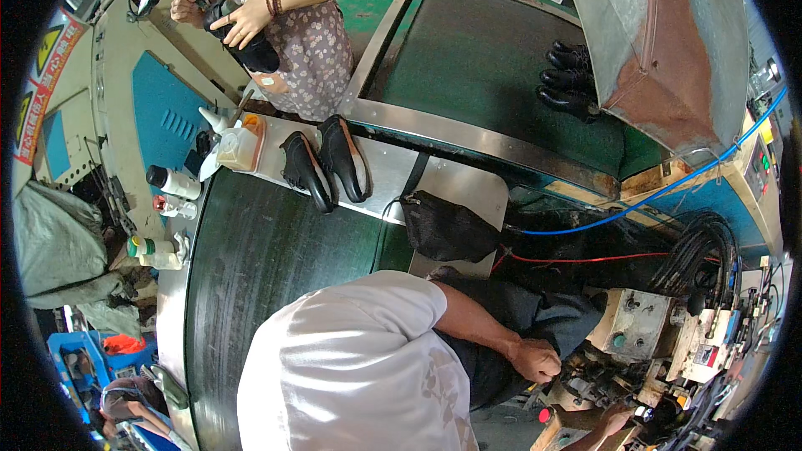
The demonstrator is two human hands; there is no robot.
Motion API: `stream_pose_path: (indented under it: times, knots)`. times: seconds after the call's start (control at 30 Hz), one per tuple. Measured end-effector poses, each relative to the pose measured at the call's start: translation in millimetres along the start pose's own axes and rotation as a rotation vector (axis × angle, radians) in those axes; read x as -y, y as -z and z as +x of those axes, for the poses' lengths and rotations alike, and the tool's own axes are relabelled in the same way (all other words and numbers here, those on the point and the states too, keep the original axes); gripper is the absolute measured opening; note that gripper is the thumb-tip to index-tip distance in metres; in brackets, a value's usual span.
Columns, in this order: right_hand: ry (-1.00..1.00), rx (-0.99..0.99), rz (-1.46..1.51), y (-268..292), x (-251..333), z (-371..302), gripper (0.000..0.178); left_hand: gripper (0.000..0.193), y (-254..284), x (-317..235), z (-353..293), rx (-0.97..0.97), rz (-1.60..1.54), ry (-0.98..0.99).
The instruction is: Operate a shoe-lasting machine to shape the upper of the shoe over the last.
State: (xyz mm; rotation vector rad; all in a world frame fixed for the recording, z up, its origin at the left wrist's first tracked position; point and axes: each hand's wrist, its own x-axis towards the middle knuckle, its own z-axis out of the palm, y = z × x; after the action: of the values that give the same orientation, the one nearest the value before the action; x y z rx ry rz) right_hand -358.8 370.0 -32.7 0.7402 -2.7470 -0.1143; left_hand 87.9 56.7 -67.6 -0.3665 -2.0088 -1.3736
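My left hand (535,360) is curled closed beside my thigh in dark trousers (493,296). Whatever it may hold is hidden under the fingers. Low on the right, my right hand (615,419) reaches in among the metal parts of a machine (635,323). Its fingers are small and partly hidden there. A black fabric piece (447,227) lies on a metal plate beyond my left arm. Farther off, a pair of black shoes (307,174) stands on a metal ledge (380,171).
A co-worker in a flowered apron (313,71) holds a black shoe (253,52). Several black shoes (568,82) sit on a green conveyor (484,58) beneath a metal hood (677,50). Bottles (173,181) line the left belt's edge. A blue hose (660,194) crosses at right.
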Motion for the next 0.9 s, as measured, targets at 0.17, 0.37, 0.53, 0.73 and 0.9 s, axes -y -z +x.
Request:
stream_pose_path:
  times: [0.17, 0.37, 0.53, 0.73, 0.9]
  knots:
    - [-0.109, 0.057, -0.028, 16, -38, -6, 0.045, 0.024, 7, -13, 10, 0.055, -0.042, -0.012]
    - [0.011, 0.059, 0.045, -10, -9, 4, 0.044, 0.024, 16, -12, 6, 0.037, -0.027, 0.016]
    - [0.268, -0.191, -0.058, 10, -56, -10, 0.055, 0.024, 4, -11, 7, 0.018, -0.096, -0.013]
    - [-0.119, 0.038, 0.458, 3, -42, -5, 0.065, 0.024, 15, -18, 10, 0.003, -0.063, -0.009]
    - [0.002, -0.14, 0.147, 24, -56, -20, 0.061, 0.024, 12, -19, 14, 0.006, -0.044, -0.018]
